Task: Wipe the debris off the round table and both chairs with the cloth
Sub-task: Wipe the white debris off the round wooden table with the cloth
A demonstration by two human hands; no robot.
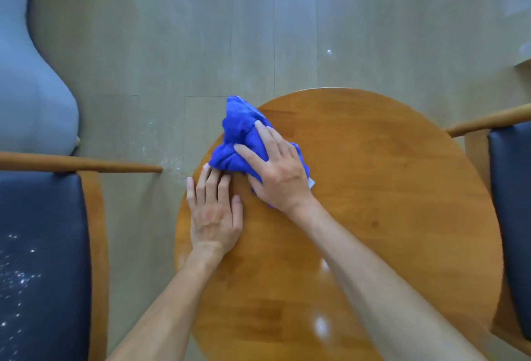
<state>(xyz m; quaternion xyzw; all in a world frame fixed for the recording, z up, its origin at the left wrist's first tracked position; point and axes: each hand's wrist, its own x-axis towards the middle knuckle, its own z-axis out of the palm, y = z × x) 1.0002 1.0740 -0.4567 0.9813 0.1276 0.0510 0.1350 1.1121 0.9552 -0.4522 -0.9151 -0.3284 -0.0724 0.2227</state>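
Note:
A round wooden table fills the middle of the view. A crumpled blue cloth lies on its far left rim, partly hanging past the edge. My right hand presses flat on the cloth with spread, straight fingers. My left hand rests flat on the tabletop beside it, fingertips touching the cloth's near edge. The left chair has a dark seat speckled with white debris. The right chair shows a dark seat at the frame edge.
White debris is scattered on the grey plank floor just left of the table. A pale blue upholstered seat stands at the far left. The left chair's wooden armrest points toward the table edge.

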